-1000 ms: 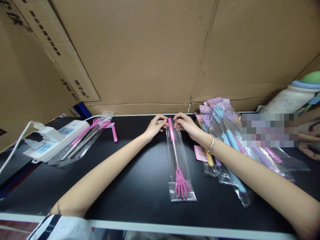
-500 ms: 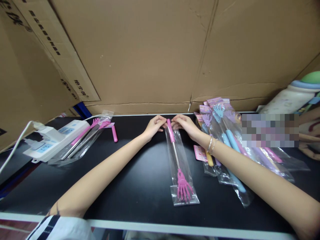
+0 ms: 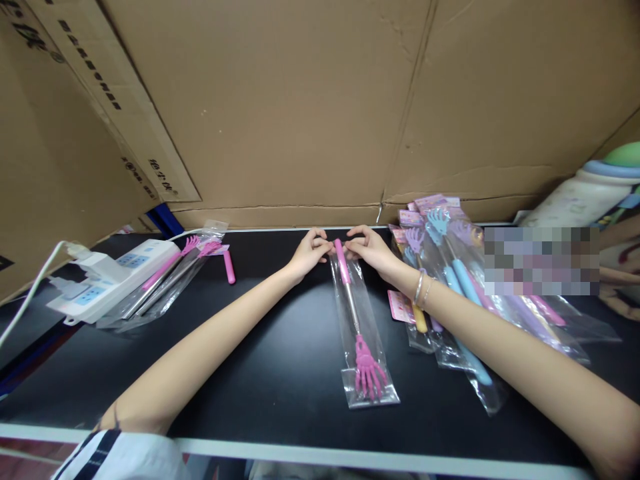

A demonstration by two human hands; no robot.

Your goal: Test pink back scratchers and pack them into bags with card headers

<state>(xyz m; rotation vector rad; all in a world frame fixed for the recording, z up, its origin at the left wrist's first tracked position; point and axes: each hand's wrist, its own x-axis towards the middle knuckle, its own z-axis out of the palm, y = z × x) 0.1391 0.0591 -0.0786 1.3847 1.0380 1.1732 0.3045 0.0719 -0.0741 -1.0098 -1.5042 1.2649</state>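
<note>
A pink back scratcher (image 3: 352,308) with a metal shaft lies inside a clear plastic bag (image 3: 367,320), its claw end toward me. At the bag's far end, my left hand (image 3: 310,255) pinches the left edge beside the pink handle. My right hand (image 3: 370,251) pinches the same end from the right, thumb and finger close to the handle. The bag's mouth is partly covered by my fingers. To the left, more bagged pink back scratchers (image 3: 167,273) rest against a power strip, beside a loose pink handle (image 3: 229,267).
At right lies a pile of bagged back scratchers (image 3: 463,280) in several colours. A white power strip (image 3: 115,277) with plugs sits at left. Cardboard (image 3: 280,120) walls the table's back. A bottle (image 3: 570,197) and another person's hand (image 3: 620,293) are at far right.
The bag's claw end has swung slightly to the right and toward me since the first frame. Both hands stay at its far end, with small finger shifts.
</note>
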